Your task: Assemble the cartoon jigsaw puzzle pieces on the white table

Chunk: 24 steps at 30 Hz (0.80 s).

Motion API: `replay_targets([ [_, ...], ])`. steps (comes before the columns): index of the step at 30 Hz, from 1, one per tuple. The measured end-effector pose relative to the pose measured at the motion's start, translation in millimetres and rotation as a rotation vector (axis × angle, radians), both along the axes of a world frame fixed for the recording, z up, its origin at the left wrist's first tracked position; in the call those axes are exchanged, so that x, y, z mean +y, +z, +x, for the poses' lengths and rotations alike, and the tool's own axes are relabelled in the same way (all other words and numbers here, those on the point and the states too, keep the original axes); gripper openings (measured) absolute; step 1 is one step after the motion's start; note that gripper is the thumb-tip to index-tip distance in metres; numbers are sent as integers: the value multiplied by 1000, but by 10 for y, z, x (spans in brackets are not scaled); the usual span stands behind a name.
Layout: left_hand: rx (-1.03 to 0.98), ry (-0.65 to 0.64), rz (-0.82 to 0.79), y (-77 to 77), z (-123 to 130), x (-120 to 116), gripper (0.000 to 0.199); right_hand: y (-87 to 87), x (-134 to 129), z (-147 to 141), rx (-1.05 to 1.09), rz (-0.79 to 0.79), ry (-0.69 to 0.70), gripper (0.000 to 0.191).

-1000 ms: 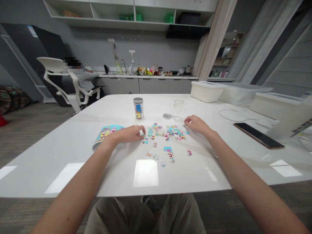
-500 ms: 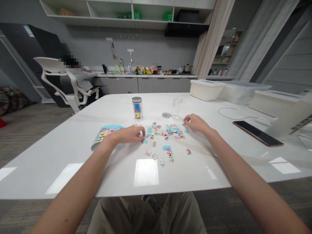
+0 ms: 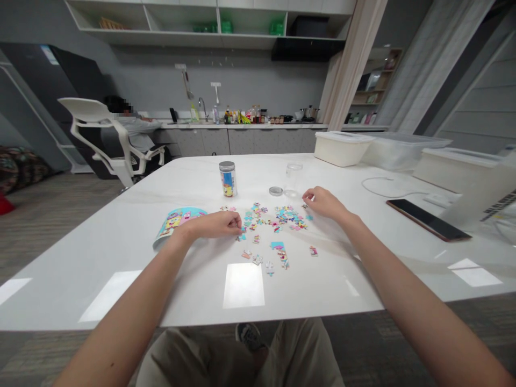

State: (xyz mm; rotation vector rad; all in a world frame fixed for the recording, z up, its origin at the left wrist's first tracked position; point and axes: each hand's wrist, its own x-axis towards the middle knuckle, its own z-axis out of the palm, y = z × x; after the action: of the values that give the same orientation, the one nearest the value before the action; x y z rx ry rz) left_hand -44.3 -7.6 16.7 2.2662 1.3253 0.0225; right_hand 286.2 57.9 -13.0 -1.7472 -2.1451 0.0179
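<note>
Early-ish, I'd judge: one short strip (image 3: 281, 255) looks joined, nearer the body than L hand (image 3: 221, 224) & R hand (image 3: 323, 202) fingers; most puzzle pcs (image 3: 287, 215) lie loose between the 2 sets of fingertips, so most joining's left. L fingers curled, tips close together, down by blue pcs (image 3: 242, 236); can't tell if one's held. R thumb & index nearly meeting at a small pc (image 3: 305, 206); grip unclear. Pcs flat, knobbly-edged, prob. card. Table (image 3: 193, 290) hard, glossy. Curved pic sheet (image 3: 173, 219) by L wrist, partly hidden. Clear round jar (image 3: 293, 180) & flat metal-look lid (image 3: 276, 191) beyond R fingertips.
</note>
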Motion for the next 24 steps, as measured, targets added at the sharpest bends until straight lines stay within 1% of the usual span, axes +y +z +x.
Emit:
replay_targets([
  [5, -99, -27, 67, 5, 29, 25, 20, 40, -60, -106, 36, 73, 85, 21],
  [7, -175, -5, 85, 30, 67, 18, 20, 57, -97, -168, 79, 90, 165, 20],
  [9, -285, 39, 43, 51, 124, -2, 20, 80, -152, -255, 157, 76, 277, 18],
  [12, -462, 113, -110, 53, 234, -46, 19, 126, -274, -422, 328, -38, 454, 15],
  [15, -587, 151, -208, 14, 339, -82, 19, 166, -425, -591, 522, -258, 640, 16],
  [18, -657, 169, -258, -30, 410, -109, 22, 181, -557, -720, 705, -451, 778, 19],
  [21, -700, 163, -287, -40, 447, -134, 28, 174, -627, -792, 790, -512, 825, 17],
  [24, -691, 131, -282, -18, 455, -149, 29, 166, -633, -805, 814, -518, 803, 12],
])
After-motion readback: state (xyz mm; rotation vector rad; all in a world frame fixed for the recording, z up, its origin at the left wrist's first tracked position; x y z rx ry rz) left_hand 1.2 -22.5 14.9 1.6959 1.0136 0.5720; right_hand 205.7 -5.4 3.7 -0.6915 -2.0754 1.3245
